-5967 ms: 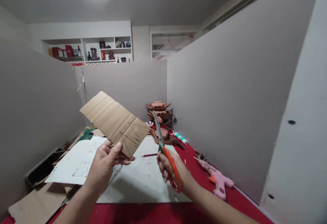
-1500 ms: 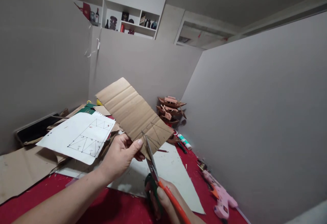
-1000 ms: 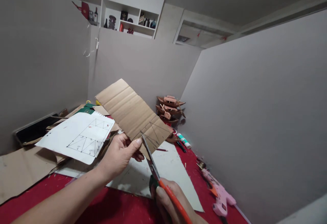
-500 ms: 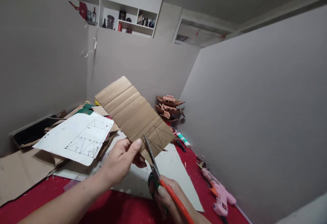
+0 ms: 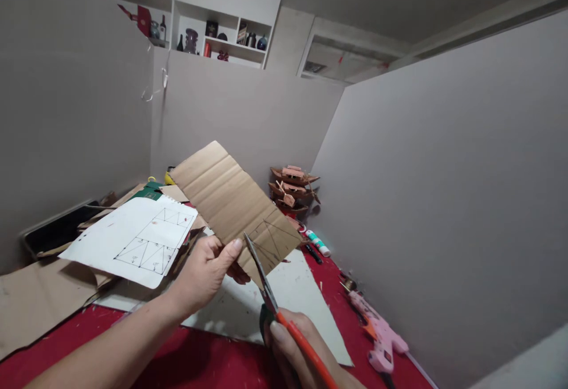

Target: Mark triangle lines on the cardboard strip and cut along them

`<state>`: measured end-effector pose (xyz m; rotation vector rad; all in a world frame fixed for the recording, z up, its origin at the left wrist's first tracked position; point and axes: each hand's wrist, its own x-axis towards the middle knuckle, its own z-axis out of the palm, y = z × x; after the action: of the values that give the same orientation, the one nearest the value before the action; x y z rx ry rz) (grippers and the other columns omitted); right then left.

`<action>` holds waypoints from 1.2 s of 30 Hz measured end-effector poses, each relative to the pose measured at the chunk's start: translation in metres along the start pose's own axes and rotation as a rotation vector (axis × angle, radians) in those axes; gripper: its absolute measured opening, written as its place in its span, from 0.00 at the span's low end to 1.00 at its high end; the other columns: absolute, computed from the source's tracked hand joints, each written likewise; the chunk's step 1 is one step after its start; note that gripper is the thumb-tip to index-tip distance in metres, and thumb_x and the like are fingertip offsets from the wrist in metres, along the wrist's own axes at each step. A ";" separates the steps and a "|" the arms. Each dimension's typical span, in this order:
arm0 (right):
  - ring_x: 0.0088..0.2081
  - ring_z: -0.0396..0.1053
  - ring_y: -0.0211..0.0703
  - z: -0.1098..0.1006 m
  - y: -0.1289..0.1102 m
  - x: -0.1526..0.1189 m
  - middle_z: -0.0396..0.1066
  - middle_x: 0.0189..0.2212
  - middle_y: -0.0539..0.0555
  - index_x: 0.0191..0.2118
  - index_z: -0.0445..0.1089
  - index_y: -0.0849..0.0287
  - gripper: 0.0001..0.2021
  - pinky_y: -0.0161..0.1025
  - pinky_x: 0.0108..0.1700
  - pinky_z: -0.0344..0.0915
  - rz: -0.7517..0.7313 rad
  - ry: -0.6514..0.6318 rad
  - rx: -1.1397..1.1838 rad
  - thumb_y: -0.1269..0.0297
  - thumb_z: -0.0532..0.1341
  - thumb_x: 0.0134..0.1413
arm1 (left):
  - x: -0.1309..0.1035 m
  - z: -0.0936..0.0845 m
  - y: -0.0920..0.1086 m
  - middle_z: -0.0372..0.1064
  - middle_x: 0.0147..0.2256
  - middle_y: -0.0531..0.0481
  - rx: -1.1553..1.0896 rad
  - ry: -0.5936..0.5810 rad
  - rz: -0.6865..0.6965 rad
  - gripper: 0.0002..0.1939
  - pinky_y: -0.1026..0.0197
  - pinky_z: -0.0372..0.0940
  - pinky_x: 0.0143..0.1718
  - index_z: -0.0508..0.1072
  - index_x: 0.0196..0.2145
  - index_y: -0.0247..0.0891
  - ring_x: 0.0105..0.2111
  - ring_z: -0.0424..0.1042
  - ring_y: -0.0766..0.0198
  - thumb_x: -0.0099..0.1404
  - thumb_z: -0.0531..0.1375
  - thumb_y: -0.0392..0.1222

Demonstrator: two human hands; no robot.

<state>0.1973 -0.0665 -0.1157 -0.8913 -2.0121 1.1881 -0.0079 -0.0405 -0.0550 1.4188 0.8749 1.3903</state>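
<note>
My left hand (image 5: 213, 267) pinches the lower left edge of a piece of corrugated cardboard (image 5: 222, 190), thumb on top and fingers beneath. Pencilled triangle lines mark the cardboard's lower right part. Scissors (image 5: 284, 325) with an orange handle and another dark green one are gripped in my right hand (image 5: 302, 341). Their upper blade lies over the cardboard's lower edge, its tip close to my left thumb. The other blade is hidden under the cardboard. Left of my hands lies a white paper sheet (image 5: 106, 241) with a drawn truss of triangles and handwritten marks.
A pink glue gun (image 5: 384, 338) lies at the right on the red tabletop (image 5: 177, 359). Behind the cardboard are stacked wooden model boats (image 5: 293, 187), a glue stick (image 5: 318, 243) and a black marker (image 5: 313, 253). Cardboard scraps (image 5: 39, 294) lie at the left. Grey partitions (image 5: 435, 187) surround the table.
The scissor blades have closed somewhat, with the two handles nearer together. The cardboard has dipped slightly, and my left hand has shifted a little to the left.
</note>
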 end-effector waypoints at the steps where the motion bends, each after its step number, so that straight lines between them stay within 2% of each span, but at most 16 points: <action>1: 0.14 0.49 0.31 0.000 0.001 0.000 0.53 0.12 0.42 0.29 0.61 0.57 0.28 0.34 0.18 0.42 -0.003 0.002 0.004 0.36 0.47 0.65 | 0.000 0.000 0.001 0.73 0.18 0.49 -0.003 -0.002 -0.001 0.26 0.64 0.68 0.25 0.73 0.24 0.35 0.20 0.75 0.61 0.60 0.62 0.64; 6: 0.15 0.50 0.32 0.004 0.011 0.004 0.55 0.15 0.43 0.33 0.63 0.58 0.30 0.34 0.19 0.44 -0.044 -0.004 0.051 0.33 0.45 0.62 | 0.000 -0.001 0.002 0.74 0.18 0.48 -0.008 -0.007 0.001 0.26 0.64 0.67 0.24 0.73 0.22 0.36 0.19 0.75 0.61 0.60 0.63 0.63; 10: 0.16 0.53 0.32 0.004 0.014 0.006 0.57 0.16 0.44 0.34 0.62 0.58 0.29 0.33 0.18 0.46 -0.067 -0.024 0.042 0.34 0.45 0.63 | -0.001 0.001 0.000 0.74 0.17 0.47 -0.008 -0.009 -0.004 0.27 0.64 0.67 0.25 0.70 0.18 0.37 0.20 0.75 0.61 0.61 0.62 0.63; 16: 0.18 0.56 0.35 0.003 0.013 0.007 0.60 0.17 0.46 0.34 0.63 0.58 0.29 0.34 0.21 0.51 -0.111 -0.003 -0.014 0.35 0.45 0.64 | -0.004 0.006 -0.001 0.75 0.18 0.45 -0.009 -0.002 -0.030 0.27 0.63 0.68 0.26 0.74 0.19 0.36 0.20 0.74 0.60 0.61 0.61 0.63; 25: 0.16 0.51 0.33 0.000 -0.004 -0.001 0.56 0.16 0.44 0.37 0.65 0.58 0.29 0.34 0.19 0.45 0.002 -0.009 0.047 0.35 0.46 0.64 | -0.006 0.009 0.000 0.75 0.18 0.44 -0.009 0.002 -0.043 0.28 0.62 0.68 0.27 0.74 0.18 0.36 0.21 0.75 0.60 0.61 0.61 0.63; 29: 0.15 0.49 0.33 -0.001 -0.004 -0.002 0.56 0.15 0.44 0.33 0.65 0.57 0.30 0.35 0.18 0.45 0.038 -0.009 0.067 0.31 0.47 0.60 | -0.006 0.010 -0.001 0.75 0.18 0.44 -0.033 0.005 -0.052 0.28 0.63 0.68 0.27 0.72 0.17 0.37 0.20 0.74 0.60 0.60 0.62 0.63; 36: 0.16 0.48 0.33 0.000 -0.003 -0.004 0.53 0.13 0.43 0.30 0.64 0.56 0.29 0.35 0.19 0.45 0.053 0.002 0.078 0.32 0.49 0.60 | -0.007 0.011 -0.002 0.75 0.18 0.45 -0.084 0.017 -0.076 0.27 0.63 0.68 0.26 0.73 0.18 0.36 0.20 0.74 0.60 0.60 0.63 0.63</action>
<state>0.1992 -0.0706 -0.1136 -0.9112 -1.9375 1.2857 0.0026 -0.0477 -0.0580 1.2991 0.8633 1.3676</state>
